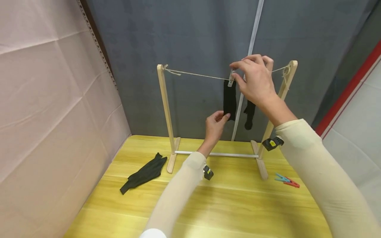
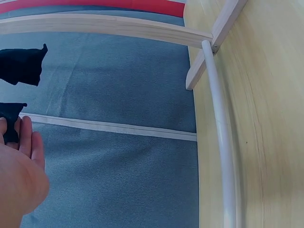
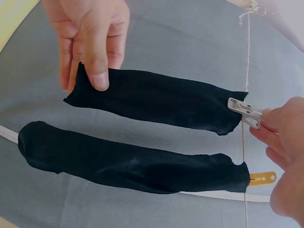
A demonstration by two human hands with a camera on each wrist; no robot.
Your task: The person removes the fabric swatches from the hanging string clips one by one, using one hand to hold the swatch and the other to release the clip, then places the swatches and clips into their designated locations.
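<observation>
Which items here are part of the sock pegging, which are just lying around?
In use:
right hand pinching clear peg
left hand holding black sock
string line
wooden rack

Lying about:
second hung sock
loose sock
blue and red pegs

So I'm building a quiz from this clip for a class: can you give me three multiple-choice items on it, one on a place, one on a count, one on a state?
1. Where does the loose black sock lie?
A. on the yellow table, left of the rack
B. on the string
C. in the right hand

2. How many socks hang on the string?
A. one
B. two
C. four

3. What does the left hand do?
A. rests flat on the table
B. pinches the lower end of a hanging sock
C. holds a peg

Answers: 1 A, it lies by the rack's left foot; 2 B, the right wrist view shows two; 3 B, thumb and fingers pinch its end.
</observation>
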